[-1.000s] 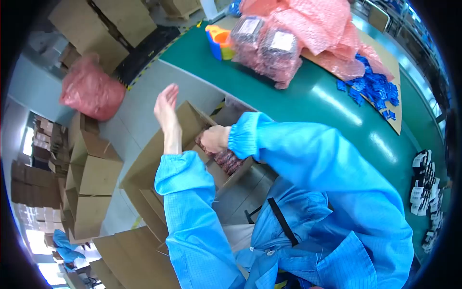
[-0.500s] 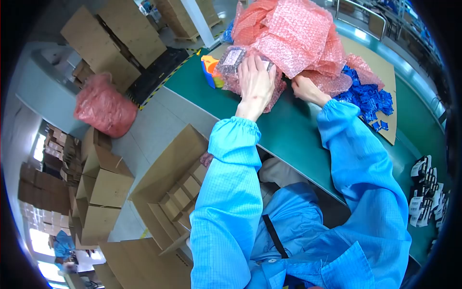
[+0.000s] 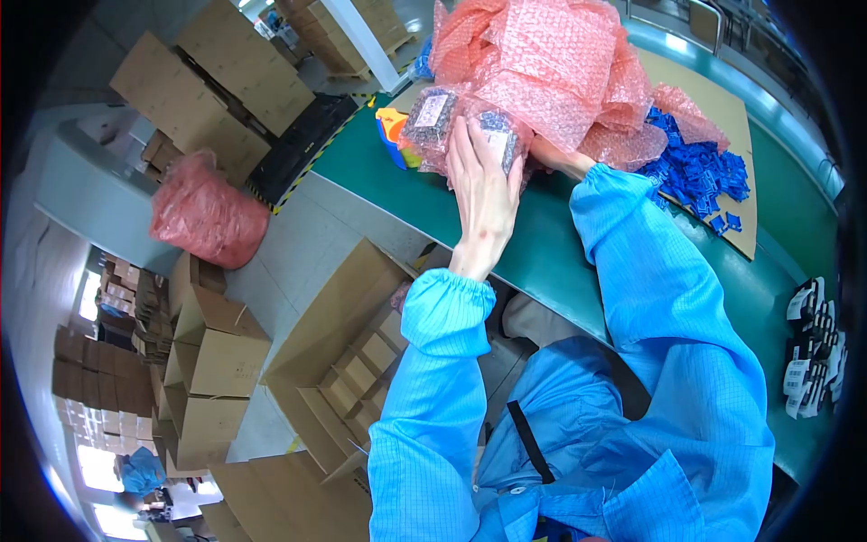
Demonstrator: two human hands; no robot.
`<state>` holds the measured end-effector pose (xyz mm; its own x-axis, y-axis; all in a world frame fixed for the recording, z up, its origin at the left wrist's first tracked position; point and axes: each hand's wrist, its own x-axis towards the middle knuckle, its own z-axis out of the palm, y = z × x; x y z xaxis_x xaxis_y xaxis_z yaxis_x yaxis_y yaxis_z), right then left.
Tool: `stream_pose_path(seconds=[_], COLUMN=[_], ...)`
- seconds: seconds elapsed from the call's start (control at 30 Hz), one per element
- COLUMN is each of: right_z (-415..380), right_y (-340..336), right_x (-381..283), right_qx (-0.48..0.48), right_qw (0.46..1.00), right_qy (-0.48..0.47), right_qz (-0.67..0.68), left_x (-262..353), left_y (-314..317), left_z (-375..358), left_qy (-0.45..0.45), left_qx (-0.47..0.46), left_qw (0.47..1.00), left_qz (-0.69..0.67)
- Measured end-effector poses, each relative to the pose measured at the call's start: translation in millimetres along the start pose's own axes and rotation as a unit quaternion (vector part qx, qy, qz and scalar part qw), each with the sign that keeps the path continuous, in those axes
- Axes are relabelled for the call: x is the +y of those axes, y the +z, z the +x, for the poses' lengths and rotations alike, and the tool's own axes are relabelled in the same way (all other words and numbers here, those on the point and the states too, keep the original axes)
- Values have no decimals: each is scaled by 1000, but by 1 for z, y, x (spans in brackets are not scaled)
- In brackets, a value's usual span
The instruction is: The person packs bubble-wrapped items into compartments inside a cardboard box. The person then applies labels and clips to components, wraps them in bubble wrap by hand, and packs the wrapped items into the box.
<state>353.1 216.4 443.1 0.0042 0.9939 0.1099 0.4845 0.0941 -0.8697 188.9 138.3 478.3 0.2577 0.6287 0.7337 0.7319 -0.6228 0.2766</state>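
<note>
Left hand (image 3: 486, 200) flat, thumb apart, on packages (image 3: 432, 111), right hand (image 3: 562, 161) half-hidden at pink wrap (image 3: 551, 68), grip unclear, blue packets (image 3: 694, 170) nearby

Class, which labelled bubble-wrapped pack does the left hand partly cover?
The pack farther right, partly behind the left hand; the other pack shows its whole label.

Worn on my head, the single wide-angle camera looks forward and down, near above my hands (image 3: 483, 200) and the table (image 3: 546, 246).

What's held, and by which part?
Left hand rests on the near side of a bubble-wrapped pack; right hand is partly hidden beside it. Actual hold: can't tell.
</note>
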Motion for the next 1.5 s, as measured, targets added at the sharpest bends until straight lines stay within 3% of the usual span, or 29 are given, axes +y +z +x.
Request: stream_pose_path(seconds=[0.07, 0.13, 0.17, 0.27, 0.3, 0.37, 0.4, 0.43, 0.5, 0.57, 0.63, 0.8, 0.87, 1.17, 1.5], right_z=[-15, -8, -6, -8, -11, -35, -53, -62, -77, -90, -101, -89, -82, -68, -91], right_y=[7, 24, 29, 42, 58, 66, 68, 71, 74, 77, 82, 87, 91, 100, 99], right_x=[-8, 21, 32, 62, 62, 42, 7, 6, 4, -3, -14, -11, -1, 3, -12], right_qx=[38, 157, 154, 69, 126, 67, 97, 93, 113, 88, 142, 114, 167, 207, 174], right_qw=[999, 979, 979, 977, 954, 901, 881, 882, 954, 962, 941, 954, 953, 953, 952], right_qy=[13, -131, -135, -20, -7, 53, 82, 82, -8, -59, -98, -126, -103, -131, -131], right_qz=[-2, -3, -6, 200, 272, 425, 455, 455, 277, 253, 290, 246, 230, 179, 212], left_x=[0, -1, -2, -2, -2, -4, -7, -10, -16, -22, -25, -83, -96, -108, -98], left_y=[-5, -11, -15, -26, -29, -33, -32, -32, -30, -24, -21, -9, -7, -9, -5], left_z=[-8, -15, -20, -35, -42, -60, -70, -80, -99, -110, -113, -91, -82, -76, -93], left_qy=[-8, -26, -29, -95, -96, -138, -152, -155, -203, -208, -216, -215, -181, -169, -123], left_qx=[-3, -3, 2, 6, 8, 17, 18, 20, 19, 37, 32, 44, 0, -52, 37], left_qw=[1000, 998, 998, 985, 984, 977, 973, 973, 962, 956, 947, 967, 958, 966, 972], left_qz=[-12, -50, -51, -146, -147, -163, -174, -172, -184, -203, -237, -132, -222, -189, -197])
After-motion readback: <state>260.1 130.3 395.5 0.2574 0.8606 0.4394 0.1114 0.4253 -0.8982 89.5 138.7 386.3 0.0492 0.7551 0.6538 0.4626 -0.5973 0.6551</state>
